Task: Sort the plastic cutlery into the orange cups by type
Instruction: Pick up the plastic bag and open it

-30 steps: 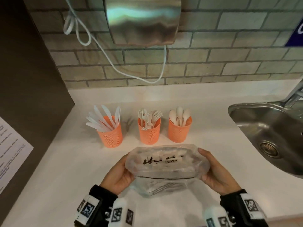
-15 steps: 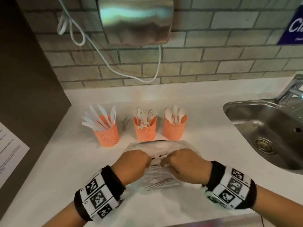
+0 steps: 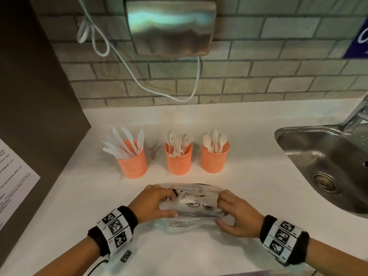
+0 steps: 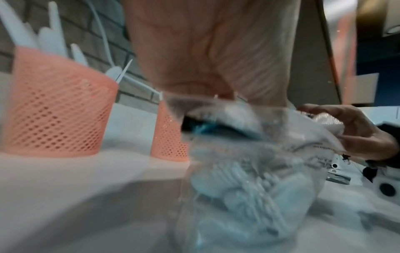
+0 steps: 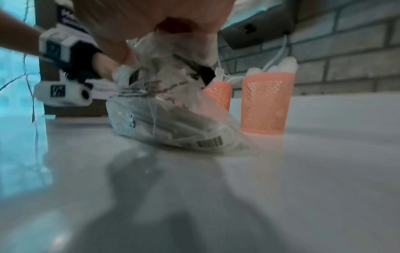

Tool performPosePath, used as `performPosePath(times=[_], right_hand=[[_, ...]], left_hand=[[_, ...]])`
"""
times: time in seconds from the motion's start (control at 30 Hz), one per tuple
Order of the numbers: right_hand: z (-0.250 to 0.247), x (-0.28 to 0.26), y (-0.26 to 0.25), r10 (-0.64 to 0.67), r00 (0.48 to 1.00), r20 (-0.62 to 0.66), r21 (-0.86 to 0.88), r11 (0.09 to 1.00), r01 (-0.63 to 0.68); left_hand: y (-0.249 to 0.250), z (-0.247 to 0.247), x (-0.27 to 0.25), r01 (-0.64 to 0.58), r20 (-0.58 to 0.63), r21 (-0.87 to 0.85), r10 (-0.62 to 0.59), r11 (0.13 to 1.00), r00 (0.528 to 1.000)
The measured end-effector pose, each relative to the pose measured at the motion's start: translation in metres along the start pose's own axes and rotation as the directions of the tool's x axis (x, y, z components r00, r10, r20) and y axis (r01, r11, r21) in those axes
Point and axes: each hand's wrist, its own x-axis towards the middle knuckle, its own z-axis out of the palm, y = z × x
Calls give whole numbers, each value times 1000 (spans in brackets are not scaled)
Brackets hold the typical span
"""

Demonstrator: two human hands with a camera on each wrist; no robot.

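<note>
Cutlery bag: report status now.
Left hand and right hand both grip the clear cutlery bag on the counter. Nothing blocks the orange cups.

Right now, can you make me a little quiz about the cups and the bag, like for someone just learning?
1. True or false: the spoons stand in the cup nearest the sink.
2. What does the middle cup hold: A knives, B forks, C spoons?
3. Fill in: both the left hand and the right hand hold the clear plastic ____.

Key
1. True.
2. B; the forks stand there, and the knives are in the left cup.
3. Bag; each hand grips one end of it on the counter.
</note>
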Motion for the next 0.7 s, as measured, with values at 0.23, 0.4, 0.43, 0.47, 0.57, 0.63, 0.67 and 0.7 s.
performPosePath(times=[0.23, 0.4, 0.43, 0.47, 0.57, 0.63, 0.67, 0.7], right_hand=[[0, -4, -2, -149, 989, 0, -95, 984, 148], [-9, 16, -6, -272, 867, 417, -138, 924, 357], [-9, 19, -5, -289, 850, 441, -116, 921, 373], [-9, 22, -3, -306, 839, 449, -108, 914, 391], [-11, 19, 8, -364, 851, 380, -201, 865, 459], [-15, 15, 15, -414, 869, 271, -279, 830, 483], [-16, 15, 18, -440, 876, 196, -303, 823, 481], [-15, 14, 18, -455, 881, 126, -313, 825, 471]], left_hand=[[-9, 12, -18, -397, -272, 223, 448, 890, 852], [8, 11, -20, -650, 189, 402, 636, 645, 748], [11, 11, -19, -670, 245, 410, 633, 618, 734], [14, 10, -19, -679, 284, 422, 624, 600, 728], [18, 0, -17, -607, 254, 473, 561, 638, 788], [12, -10, -13, -467, 102, 505, 487, 726, 867], [8, -14, -11, -382, 11, 468, 426, 797, 905], [4, -17, -12, -301, -72, 364, 349, 881, 935]])
